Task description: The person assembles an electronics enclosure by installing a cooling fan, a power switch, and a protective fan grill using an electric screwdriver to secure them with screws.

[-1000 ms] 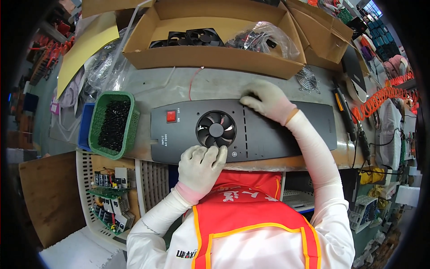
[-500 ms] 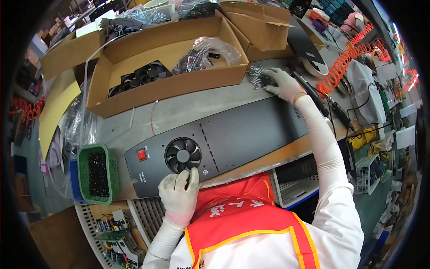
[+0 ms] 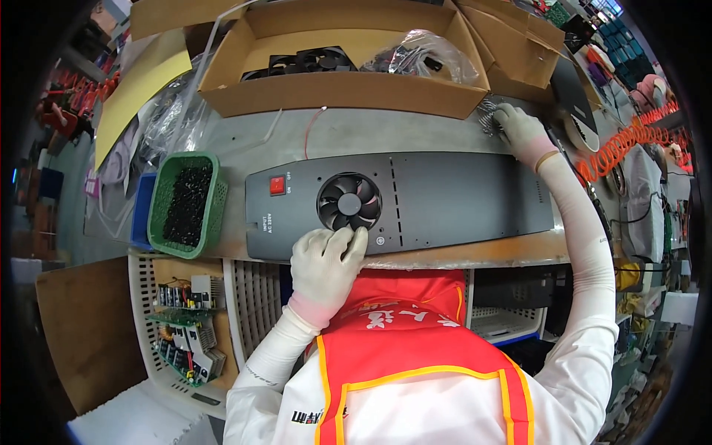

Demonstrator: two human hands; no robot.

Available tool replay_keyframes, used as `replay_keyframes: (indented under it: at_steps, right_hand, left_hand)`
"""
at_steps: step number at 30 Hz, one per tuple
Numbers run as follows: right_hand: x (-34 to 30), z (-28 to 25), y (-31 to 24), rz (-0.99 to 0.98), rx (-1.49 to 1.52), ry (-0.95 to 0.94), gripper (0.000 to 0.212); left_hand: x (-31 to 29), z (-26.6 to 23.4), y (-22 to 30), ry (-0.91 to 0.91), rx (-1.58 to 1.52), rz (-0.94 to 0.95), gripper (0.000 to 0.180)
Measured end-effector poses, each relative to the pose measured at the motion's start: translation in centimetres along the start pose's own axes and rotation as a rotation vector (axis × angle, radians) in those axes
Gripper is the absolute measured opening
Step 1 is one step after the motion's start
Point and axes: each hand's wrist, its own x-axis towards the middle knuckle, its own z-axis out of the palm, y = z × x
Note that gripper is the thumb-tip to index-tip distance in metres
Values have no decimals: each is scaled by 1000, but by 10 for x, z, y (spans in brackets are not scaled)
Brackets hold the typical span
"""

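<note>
A dark grey panel (image 3: 467,194) lies flat before me, with a red rocker switch (image 3: 277,185) and a black fan (image 3: 349,202) in its round opening. At the fan's near rim, my left hand (image 3: 326,265), in a white glove, has its fingers bent and pressed together; whatever they pinch is hidden. My right hand (image 3: 523,135), also gloved, reaches past the panel's far right edge. Its fingers close on a wire fan guard (image 3: 488,117) in a small pile on the table, partly covered by the hand.
Behind the panel stands a cardboard box (image 3: 341,96) with black fans (image 3: 322,59) and a plastic bag (image 3: 426,58). A green basket (image 3: 215,204) of small black parts is at left beside a blue bin (image 3: 142,211). Coiled orange hose (image 3: 623,144) hangs right. Circuit boards (image 3: 185,326) sit below.
The view has turned and shifted, so the panel now lies more level. My right hand has drawn its fingers in at the wire guards. My left hand stays by the fan's near rim.
</note>
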Motion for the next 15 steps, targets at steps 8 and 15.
replay_keyframes:
  at_steps: [8,15]
  right_hand:
    - [-15,-34,39,3,-227,294,15]
    - [-67,-102,-73,366,876,654,17]
  left_hand:
    - [2,-42,-5,183,-140,0,43]
    - [-3,-42,4,279,-482,-371,39]
